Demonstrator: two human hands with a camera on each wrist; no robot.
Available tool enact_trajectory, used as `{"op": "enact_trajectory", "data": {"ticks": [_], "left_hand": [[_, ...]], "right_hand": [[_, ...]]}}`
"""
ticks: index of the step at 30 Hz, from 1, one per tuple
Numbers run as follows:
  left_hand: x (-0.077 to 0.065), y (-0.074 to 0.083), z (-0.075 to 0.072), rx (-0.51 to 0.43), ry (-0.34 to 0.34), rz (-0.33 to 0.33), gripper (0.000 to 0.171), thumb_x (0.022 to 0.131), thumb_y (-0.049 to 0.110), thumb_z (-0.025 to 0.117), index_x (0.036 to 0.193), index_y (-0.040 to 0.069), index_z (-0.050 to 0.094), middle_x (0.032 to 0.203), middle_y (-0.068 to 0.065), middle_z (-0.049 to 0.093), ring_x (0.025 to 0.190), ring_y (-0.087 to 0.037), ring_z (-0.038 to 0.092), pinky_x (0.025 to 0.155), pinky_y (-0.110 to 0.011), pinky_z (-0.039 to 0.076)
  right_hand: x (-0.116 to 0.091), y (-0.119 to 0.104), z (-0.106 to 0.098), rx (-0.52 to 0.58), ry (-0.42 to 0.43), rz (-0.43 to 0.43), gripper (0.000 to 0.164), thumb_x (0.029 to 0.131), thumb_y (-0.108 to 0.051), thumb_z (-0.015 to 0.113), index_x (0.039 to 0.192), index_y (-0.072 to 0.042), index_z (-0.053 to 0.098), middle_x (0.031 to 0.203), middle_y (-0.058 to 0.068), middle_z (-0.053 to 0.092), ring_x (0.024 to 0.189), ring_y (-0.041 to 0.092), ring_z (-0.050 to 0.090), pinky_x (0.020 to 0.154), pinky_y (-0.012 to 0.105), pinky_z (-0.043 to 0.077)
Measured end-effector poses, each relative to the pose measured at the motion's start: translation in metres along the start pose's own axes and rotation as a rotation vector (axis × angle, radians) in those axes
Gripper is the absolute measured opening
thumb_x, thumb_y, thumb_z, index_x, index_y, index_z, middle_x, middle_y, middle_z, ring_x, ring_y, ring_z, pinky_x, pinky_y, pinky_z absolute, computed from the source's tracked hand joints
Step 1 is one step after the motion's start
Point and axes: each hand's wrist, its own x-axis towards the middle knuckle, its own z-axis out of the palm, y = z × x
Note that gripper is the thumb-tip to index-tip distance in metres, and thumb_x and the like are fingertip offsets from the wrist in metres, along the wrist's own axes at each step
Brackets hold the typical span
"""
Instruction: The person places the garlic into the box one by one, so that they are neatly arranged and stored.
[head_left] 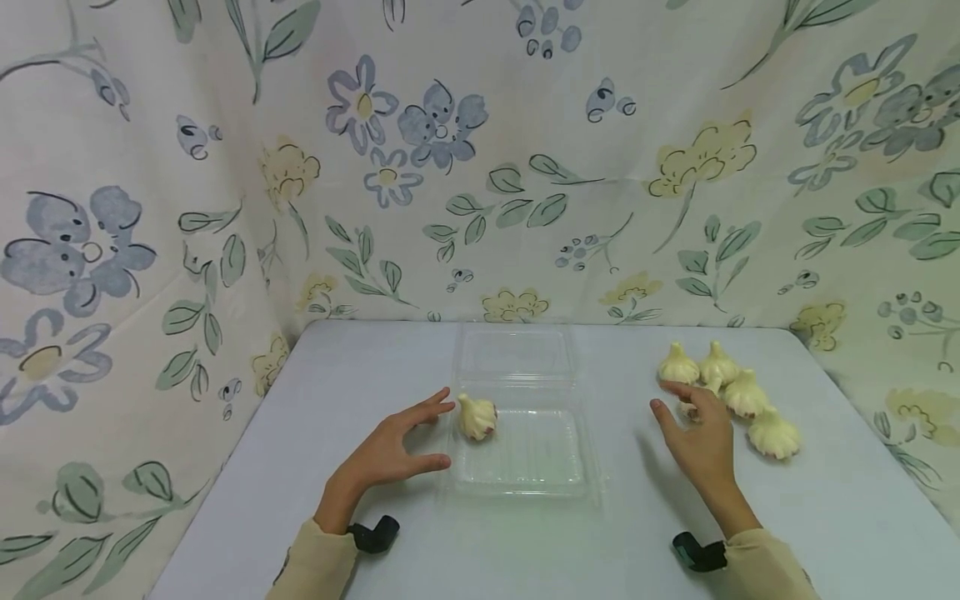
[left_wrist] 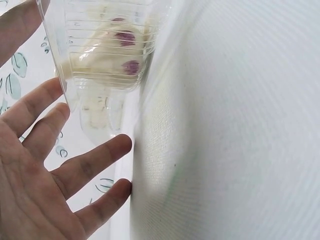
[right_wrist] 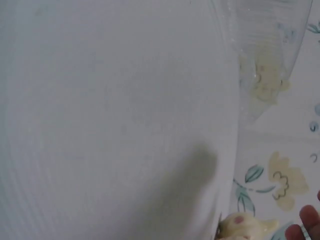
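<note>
A clear plastic clamshell container [head_left: 517, 490] lies with its lid laid back on the white table. One pale garlic bulb [head_left: 477, 417] sits in its left end; purple patches on the bulb [left_wrist: 110, 50] show through the wall in the left wrist view. My left hand [head_left: 393, 446] is at the container's left side, fingers spread, some fingertips right at the rim. At the right, my right hand [head_left: 701, 437] hovers with loosely bent fingers over a garlic bulb [head_left: 688, 410] that it partly hides. That hand's fingers [right_wrist: 309, 220] barely enter the right wrist view.
Several more garlic bulbs [head_left: 746, 393] are grouped just beyond and right of my right hand. The container lid [head_left: 513, 354] reaches toward the table's back edge. A floral curtain [head_left: 510, 167] hangs behind and on the sides of the white table [head_left: 360, 358].
</note>
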Motion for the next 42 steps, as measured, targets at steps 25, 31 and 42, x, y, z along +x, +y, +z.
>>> {"op": "enact_trajectory", "data": {"ticks": [25, 31, 42], "left_hand": [[0.001, -0.001, 0.001, -0.011, -0.004, -0.018, 0.079, 0.081, 0.044, 0.085, 0.151, 0.029, 0.051, 0.165, 0.022, 0.03, 0.138, -0.024, 0.056, 0.116, -0.061, 0.037], [0.001, -0.002, 0.001, -0.003, -0.002, -0.001, 0.078, 0.083, 0.043, 0.084, 0.152, 0.028, 0.05, 0.166, 0.018, 0.031, 0.135, -0.026, 0.058, 0.115, -0.063, 0.038], [0.001, -0.001, 0.001, -0.014, -0.008, -0.016, 0.079, 0.082, 0.043, 0.085, 0.152, 0.03, 0.05, 0.165, 0.02, 0.03, 0.137, -0.025, 0.057, 0.116, -0.061, 0.036]], "right_hand": [[0.009, 0.043, -0.066, -0.187, 0.183, 0.235, 0.055, 0.085, -0.014, 0.077, 0.136, 0.001, 0.06, 0.142, 0.032, 0.053, 0.131, 0.048, 0.033, 0.099, 0.062, 0.017], [0.006, 0.057, -0.077, -0.224, 0.11, 0.35, 0.071, 0.086, -0.024, 0.077, 0.146, 0.001, 0.049, 0.15, 0.033, 0.045, 0.137, 0.052, 0.026, 0.104, 0.069, 0.014], [0.005, 0.072, -0.094, -0.262, -0.045, 0.52, 0.084, 0.091, -0.037, 0.072, 0.156, 0.0, 0.034, 0.158, 0.036, 0.03, 0.142, 0.056, 0.017, 0.105, 0.073, 0.014]]}}
